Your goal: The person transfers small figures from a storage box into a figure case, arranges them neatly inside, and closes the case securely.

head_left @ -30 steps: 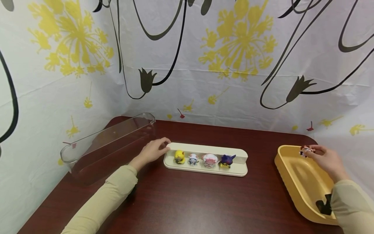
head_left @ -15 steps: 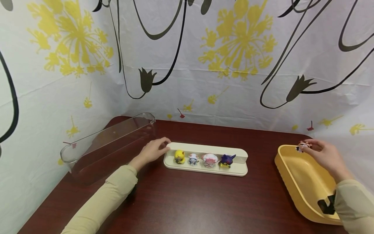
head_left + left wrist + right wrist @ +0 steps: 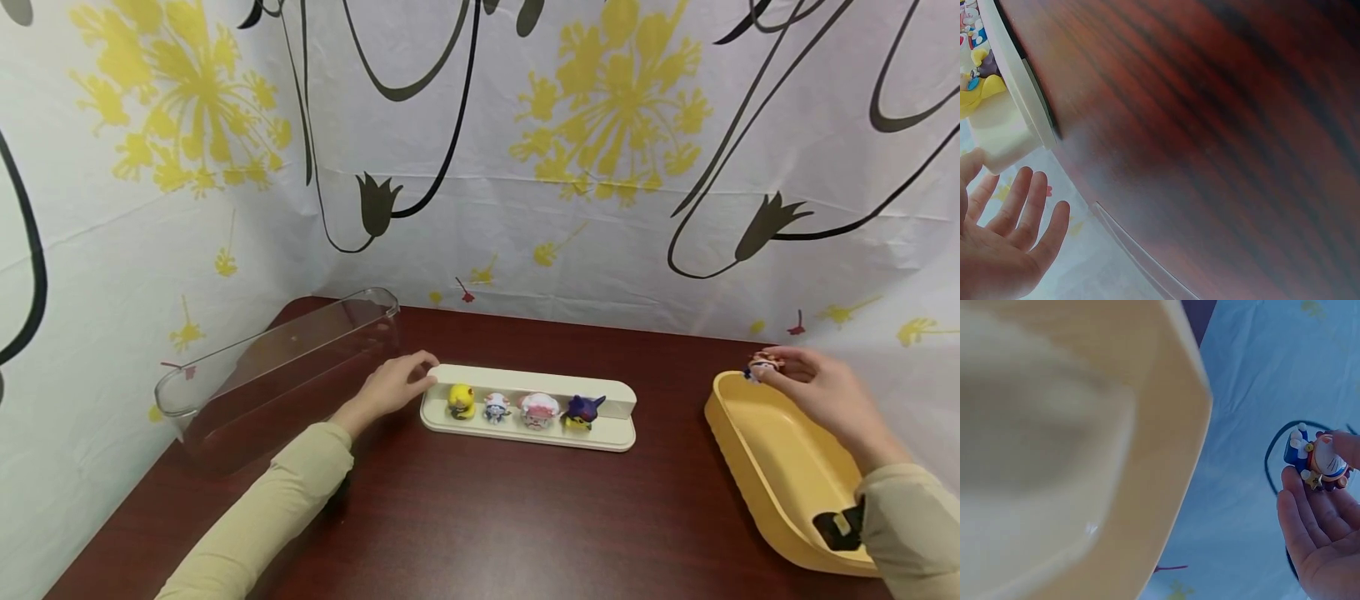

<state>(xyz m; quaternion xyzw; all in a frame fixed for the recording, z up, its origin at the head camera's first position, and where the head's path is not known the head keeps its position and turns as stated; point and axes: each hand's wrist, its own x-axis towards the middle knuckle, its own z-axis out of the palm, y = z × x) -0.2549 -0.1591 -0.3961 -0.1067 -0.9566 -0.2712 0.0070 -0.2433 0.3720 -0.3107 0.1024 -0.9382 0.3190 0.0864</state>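
In the head view my right hand [image 3: 832, 400] pinches a small figurine [image 3: 763, 367] over the far left corner of the yellow tray [image 3: 738, 471]. The right wrist view shows this figurine [image 3: 1319, 456] between thumb and fingertips, with a blue body and a brown and white head. My left hand [image 3: 390, 386] has its fingertips right at the left end of a cream display stand [image 3: 540, 382]; in the left wrist view its fingers look fairly straight and spread. Lined up on the stand are a yellow figurine [image 3: 461, 402], a small white one [image 3: 496, 408], a pink-and-white one [image 3: 538, 412] and a purple-and-yellow one [image 3: 582, 412].
A long clear plastic cover [image 3: 292, 337] lies at the left of the dark red wooden table [image 3: 525, 517]. Behind, a white curtain [image 3: 465, 142] with yellow flowers hangs along the table's far edge. A black device [image 3: 838, 530] shows below the right wrist.
My right hand has moved slightly left and up with the figurine, from inside the tray's far end to above its corner. The left hand and the stand have stayed in place.
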